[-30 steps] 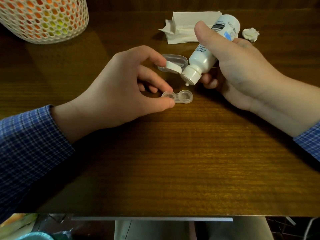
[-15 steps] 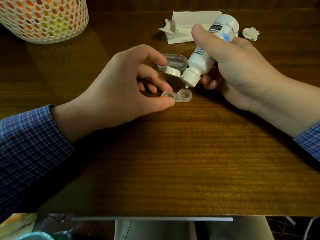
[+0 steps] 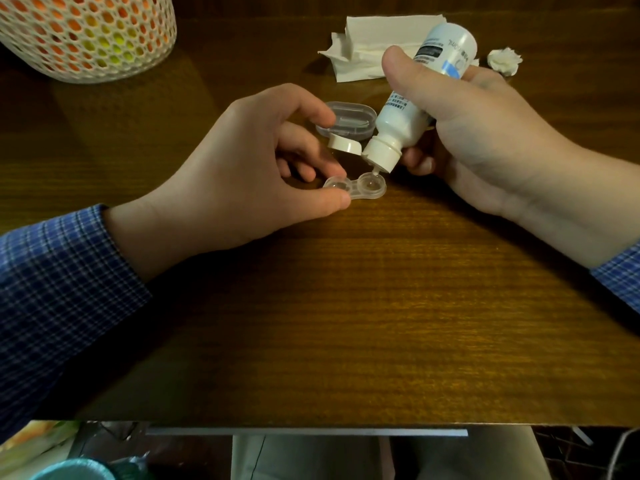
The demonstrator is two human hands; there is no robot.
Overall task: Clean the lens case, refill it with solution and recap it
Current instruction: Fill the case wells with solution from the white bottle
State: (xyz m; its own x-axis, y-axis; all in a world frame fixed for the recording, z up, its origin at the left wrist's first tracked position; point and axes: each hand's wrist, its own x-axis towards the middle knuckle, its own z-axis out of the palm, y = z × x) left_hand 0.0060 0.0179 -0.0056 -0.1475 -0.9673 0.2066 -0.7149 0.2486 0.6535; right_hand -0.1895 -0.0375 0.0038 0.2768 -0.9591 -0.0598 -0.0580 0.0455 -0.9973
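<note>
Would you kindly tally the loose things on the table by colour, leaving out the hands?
White: 3: bottle, tissue, wad
Clear: 2: lens case, lid
White mesh with orange: 1: basket
Total: 6

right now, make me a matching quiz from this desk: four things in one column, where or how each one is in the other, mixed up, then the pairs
Things:
1 bottle
2 lens case
3 basket
4 paper wad

Places or states:
A far left corner of the desk
B tilted spout down in the right hand
C far right, beside the tissue
D pinched by the left hand, wells open

Pairs: 1-B, 2-D, 3-A, 4-C
</note>
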